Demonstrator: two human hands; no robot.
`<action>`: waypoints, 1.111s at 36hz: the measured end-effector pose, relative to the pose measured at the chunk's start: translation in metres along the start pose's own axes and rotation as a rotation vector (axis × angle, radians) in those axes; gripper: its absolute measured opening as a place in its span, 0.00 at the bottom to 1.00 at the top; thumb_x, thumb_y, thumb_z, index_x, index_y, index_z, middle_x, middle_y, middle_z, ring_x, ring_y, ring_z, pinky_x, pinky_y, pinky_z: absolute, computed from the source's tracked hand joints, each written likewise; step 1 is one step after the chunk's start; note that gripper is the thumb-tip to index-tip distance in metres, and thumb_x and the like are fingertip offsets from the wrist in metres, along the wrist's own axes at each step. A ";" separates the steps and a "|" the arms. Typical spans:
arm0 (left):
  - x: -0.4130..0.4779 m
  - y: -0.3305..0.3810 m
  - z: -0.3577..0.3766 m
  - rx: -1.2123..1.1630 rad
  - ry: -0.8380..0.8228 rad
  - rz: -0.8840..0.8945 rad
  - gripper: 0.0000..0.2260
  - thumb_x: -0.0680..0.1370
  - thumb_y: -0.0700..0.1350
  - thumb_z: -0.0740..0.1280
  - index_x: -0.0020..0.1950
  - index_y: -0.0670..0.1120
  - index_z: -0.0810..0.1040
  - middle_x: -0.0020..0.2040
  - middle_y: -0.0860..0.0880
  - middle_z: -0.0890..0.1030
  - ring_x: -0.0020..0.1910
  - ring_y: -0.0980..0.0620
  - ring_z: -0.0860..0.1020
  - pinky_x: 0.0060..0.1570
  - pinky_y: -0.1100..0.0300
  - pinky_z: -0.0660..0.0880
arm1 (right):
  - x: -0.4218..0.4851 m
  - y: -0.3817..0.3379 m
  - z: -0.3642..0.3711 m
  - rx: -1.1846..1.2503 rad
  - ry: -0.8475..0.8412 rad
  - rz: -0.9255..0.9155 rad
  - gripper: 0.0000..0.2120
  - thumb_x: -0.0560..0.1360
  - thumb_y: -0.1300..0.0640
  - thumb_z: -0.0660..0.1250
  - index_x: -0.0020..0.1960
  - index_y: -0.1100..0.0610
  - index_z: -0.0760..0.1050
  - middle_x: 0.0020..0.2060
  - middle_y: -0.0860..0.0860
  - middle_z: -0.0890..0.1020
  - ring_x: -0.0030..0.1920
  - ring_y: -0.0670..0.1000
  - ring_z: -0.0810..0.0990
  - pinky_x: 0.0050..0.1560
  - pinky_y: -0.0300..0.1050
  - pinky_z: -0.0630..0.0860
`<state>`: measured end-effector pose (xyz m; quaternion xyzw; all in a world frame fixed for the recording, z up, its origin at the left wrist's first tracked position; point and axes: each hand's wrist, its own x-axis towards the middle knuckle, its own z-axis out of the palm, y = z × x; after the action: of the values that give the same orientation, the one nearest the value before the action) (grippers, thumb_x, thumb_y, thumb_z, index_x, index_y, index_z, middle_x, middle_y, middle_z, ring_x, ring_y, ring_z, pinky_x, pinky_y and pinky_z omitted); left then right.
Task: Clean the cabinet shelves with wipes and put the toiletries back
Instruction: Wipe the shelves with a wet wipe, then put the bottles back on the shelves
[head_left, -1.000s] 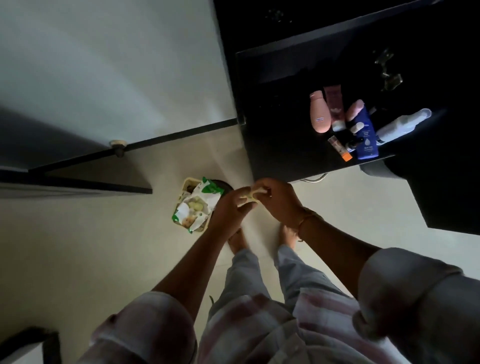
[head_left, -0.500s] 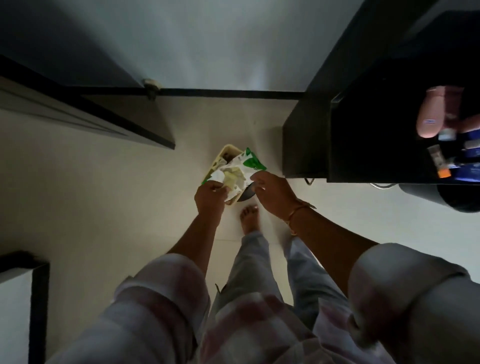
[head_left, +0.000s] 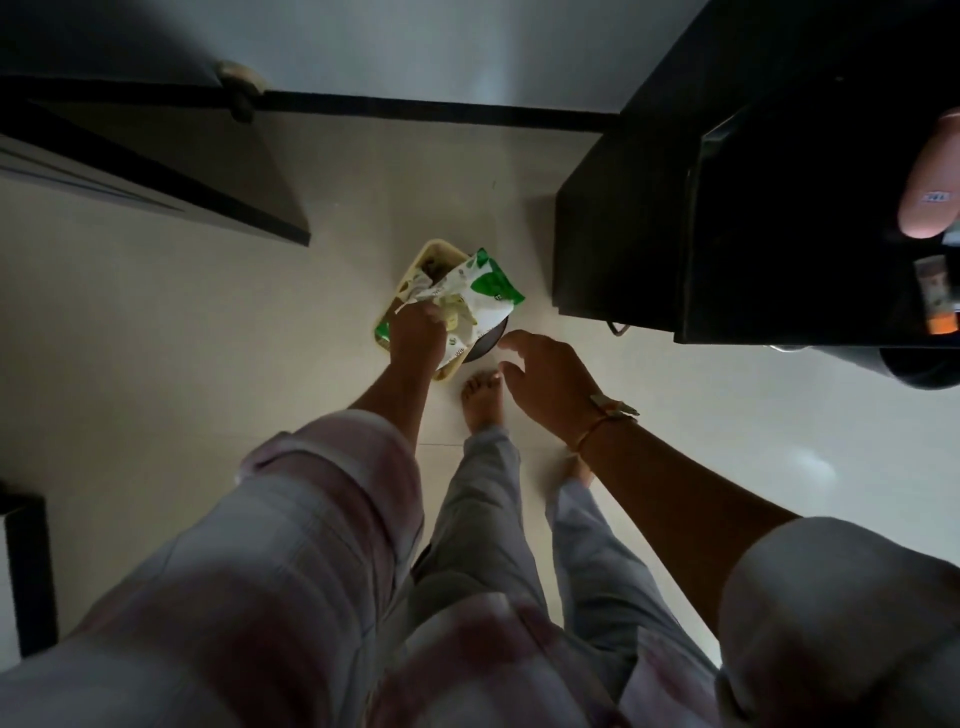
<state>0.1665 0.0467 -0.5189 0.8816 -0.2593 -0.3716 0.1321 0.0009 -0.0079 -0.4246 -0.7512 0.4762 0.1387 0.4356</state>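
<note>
Fetching a wipe: left hand (head_left: 415, 338) curled on the wipes pack (head_left: 483, 291) in the floor basket (head_left: 432, 250), right hand (head_left: 545, 379) spread and empty beside it, best used to steady the pack while 1 sheet is drawn; pink bottle (head_left: 930, 182) waits on the cabinet (head_left: 623, 234).

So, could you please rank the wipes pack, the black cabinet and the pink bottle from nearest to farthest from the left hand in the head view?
1. Wipes pack: gripped by the left hand, mid-frame.
2. Black cabinet: to the right, across a strip of floor.
3. Pink bottle: far right edge of the frame, past the cabinet's near corner.
</note>
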 end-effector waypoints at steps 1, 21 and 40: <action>-0.002 0.000 0.001 0.003 0.011 -0.007 0.10 0.78 0.39 0.61 0.53 0.40 0.81 0.54 0.42 0.82 0.57 0.44 0.78 0.54 0.60 0.68 | 0.000 0.001 -0.001 -0.009 0.000 0.000 0.16 0.79 0.58 0.62 0.67 0.55 0.73 0.63 0.53 0.79 0.63 0.54 0.77 0.61 0.41 0.70; -0.159 0.095 -0.035 0.071 0.015 0.251 0.16 0.80 0.50 0.63 0.64 0.43 0.75 0.62 0.44 0.78 0.63 0.46 0.74 0.64 0.56 0.67 | -0.112 -0.002 -0.094 -0.177 0.136 -0.190 0.15 0.79 0.57 0.62 0.65 0.59 0.72 0.63 0.56 0.76 0.63 0.56 0.74 0.62 0.48 0.73; -0.323 0.260 -0.012 0.529 0.066 0.965 0.33 0.77 0.59 0.63 0.75 0.43 0.61 0.74 0.43 0.63 0.73 0.43 0.62 0.71 0.50 0.64 | -0.268 0.122 -0.199 -0.289 0.500 0.035 0.26 0.77 0.43 0.61 0.70 0.55 0.67 0.67 0.57 0.71 0.66 0.59 0.70 0.63 0.53 0.72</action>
<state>-0.1088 0.0106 -0.2101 0.6768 -0.7144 -0.1633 0.0695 -0.2782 -0.0254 -0.2058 -0.8080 0.5570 0.0231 0.1909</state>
